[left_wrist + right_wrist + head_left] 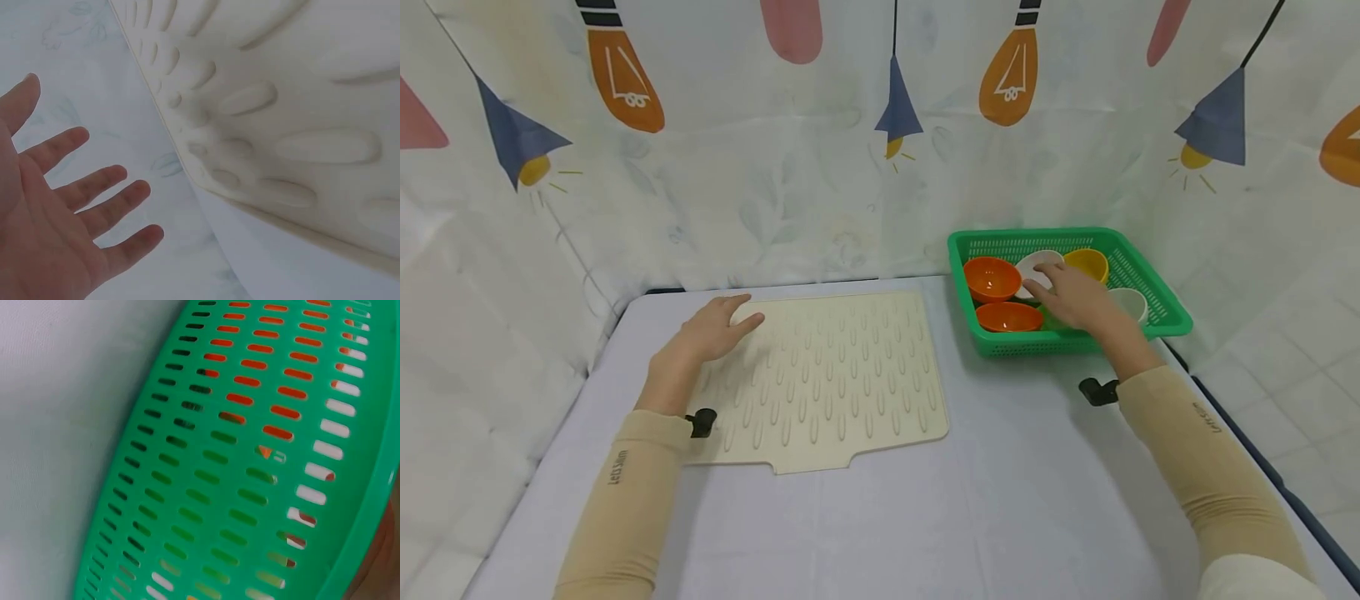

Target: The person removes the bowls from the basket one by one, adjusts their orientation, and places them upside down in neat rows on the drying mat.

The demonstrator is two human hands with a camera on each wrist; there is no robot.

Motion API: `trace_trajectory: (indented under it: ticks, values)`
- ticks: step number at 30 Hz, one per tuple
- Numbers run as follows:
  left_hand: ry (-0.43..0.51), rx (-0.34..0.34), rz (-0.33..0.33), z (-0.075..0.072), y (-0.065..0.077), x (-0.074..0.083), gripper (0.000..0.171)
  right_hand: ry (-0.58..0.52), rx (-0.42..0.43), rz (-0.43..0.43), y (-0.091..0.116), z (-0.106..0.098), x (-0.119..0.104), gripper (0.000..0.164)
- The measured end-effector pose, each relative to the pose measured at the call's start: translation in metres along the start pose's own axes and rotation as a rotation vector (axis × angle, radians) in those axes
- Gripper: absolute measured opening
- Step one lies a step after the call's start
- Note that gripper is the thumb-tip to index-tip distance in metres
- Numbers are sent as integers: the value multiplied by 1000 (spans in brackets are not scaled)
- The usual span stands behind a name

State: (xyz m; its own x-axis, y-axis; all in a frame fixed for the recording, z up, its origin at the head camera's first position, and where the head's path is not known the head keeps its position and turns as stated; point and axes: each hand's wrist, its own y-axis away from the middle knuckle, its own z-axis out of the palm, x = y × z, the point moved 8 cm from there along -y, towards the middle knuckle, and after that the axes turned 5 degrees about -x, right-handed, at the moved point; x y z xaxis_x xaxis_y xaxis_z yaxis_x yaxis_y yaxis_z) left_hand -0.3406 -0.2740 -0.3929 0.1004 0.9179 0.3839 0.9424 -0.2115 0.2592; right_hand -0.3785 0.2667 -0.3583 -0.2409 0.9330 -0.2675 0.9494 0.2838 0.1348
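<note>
My left hand (711,329) hovers over the left part of a cream board (850,375) covered with rows of raised, elongated bumps. Its fingers are spread and hold nothing, as the left wrist view also shows. My right hand (1071,296) reaches into a green perforated basket (1150,292), thumb and forefinger apart over a tilted white bowl (1028,265). Around it sit an orange bowl (992,277), another orange bowl (1009,317), a yellow bowl (1088,262), a green bowl (1054,321) and a white cup-like piece (1131,304). In the right wrist view, the basket wall (206,469) hides most of that hand.
A white cloth (880,533) covers the table. The basket stands at its back right corner, with the board left of it. Behind hangs a pale curtain (820,183) printed with lamps and bulbs. A dark edge (1277,483) runs along the table's right side.
</note>
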Motion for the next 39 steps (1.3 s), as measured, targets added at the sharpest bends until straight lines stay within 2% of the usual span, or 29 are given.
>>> trace_trajectory:
  ticks: [4, 10, 15, 19, 23, 27, 31, 34, 39]
  values:
    - [120, 6, 53, 0, 6, -11, 80, -30, 13, 8, 4, -4, 5, 75]
    - [221, 11, 27, 2, 15, -31, 78, -61, 43, 7, 13, -10, 16, 76]
    - [332, 5, -71, 4, 22, -52, 84, -75, 88, 25, 20, -19, 27, 75]
    - [512, -22, -180, 7, 30, -70, 91, -101, 140, 38, 25, -25, 36, 72]
    - [651, -43, -248, 12, 34, -83, 93, -108, 200, 55, 31, -32, 45, 68]
    - [717, -34, -227, 18, 34, -89, 90, -140, 244, 76, 37, -37, 56, 67]
    - [748, -58, -196, 24, 34, -92, 84, -171, 259, 137, 44, -42, 70, 67]
    - [754, -83, -196, 28, 34, -95, 83, -181, 268, 192, 50, -47, 78, 66]
    - [758, -108, -199, 28, 31, -100, 75, -199, 249, 237, 56, -52, 88, 68]
